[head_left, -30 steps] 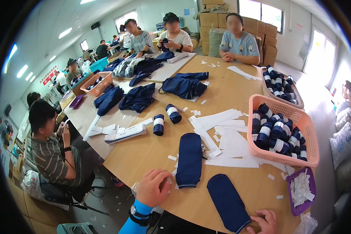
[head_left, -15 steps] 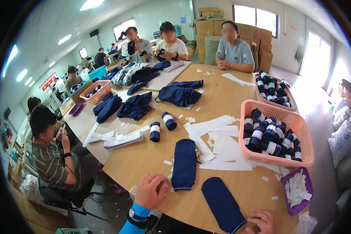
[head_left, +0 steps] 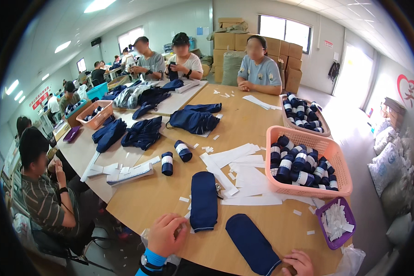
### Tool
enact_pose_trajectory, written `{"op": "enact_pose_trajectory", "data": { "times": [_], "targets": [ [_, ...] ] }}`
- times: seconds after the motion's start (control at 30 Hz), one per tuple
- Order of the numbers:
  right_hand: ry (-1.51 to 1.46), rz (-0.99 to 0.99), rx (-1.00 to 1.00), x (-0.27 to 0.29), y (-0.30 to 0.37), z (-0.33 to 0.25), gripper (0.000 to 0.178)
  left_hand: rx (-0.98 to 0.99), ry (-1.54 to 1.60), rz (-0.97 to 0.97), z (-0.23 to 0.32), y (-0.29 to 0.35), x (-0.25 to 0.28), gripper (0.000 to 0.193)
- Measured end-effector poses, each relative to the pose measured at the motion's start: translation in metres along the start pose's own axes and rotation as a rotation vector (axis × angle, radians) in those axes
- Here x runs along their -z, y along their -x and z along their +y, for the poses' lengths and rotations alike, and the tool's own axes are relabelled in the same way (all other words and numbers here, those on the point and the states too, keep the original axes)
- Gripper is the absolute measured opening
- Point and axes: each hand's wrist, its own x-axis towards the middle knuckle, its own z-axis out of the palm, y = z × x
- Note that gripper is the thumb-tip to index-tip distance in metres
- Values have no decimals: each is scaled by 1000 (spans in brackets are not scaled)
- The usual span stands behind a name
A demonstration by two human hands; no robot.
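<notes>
Head-worn fisheye, downward across table (head_left: 241,125)

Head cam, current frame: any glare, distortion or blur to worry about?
Head view: doorway at right blown out, window glaring; head view: fisheye leans that doorway, corners go black; head view: faces blurred out, but the navy cloth pieces between left hand and right hand look fairly sharp.

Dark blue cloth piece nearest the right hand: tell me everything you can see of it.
The dark blue cloth piece is long and plain, with a rounded far end and a straighter near end edged by a thin pale line. It looks like soft fabric. It lies flat on the wooden table, slanting from upper left to lower right. The right hand is at its near corner; whether the fingers touch it is unclear.
</notes>
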Motion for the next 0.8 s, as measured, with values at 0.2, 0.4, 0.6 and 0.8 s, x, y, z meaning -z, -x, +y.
{"op": "enact_pose_trajectory", "data": {
  "times": [0.2, 0.4, 0.6, 0.8],
  "targets": [
    [131, 74, 8, -3, 5, 1, 25, -23, 197, -239, 14, -44, 49, 29],
    [321, 189, -58, -6, 0, -8, 24, -129, 22, -336, 1, -174, 78, 36],
    [315, 191, -81, -6, -5, -10, 27, -19, -150, -120, -120, -315, 20, 44],
    [326, 157, -137, -8, -3, -6, 28, 147, -555, -420, -180, -392, -53, 92]
  ]
}}
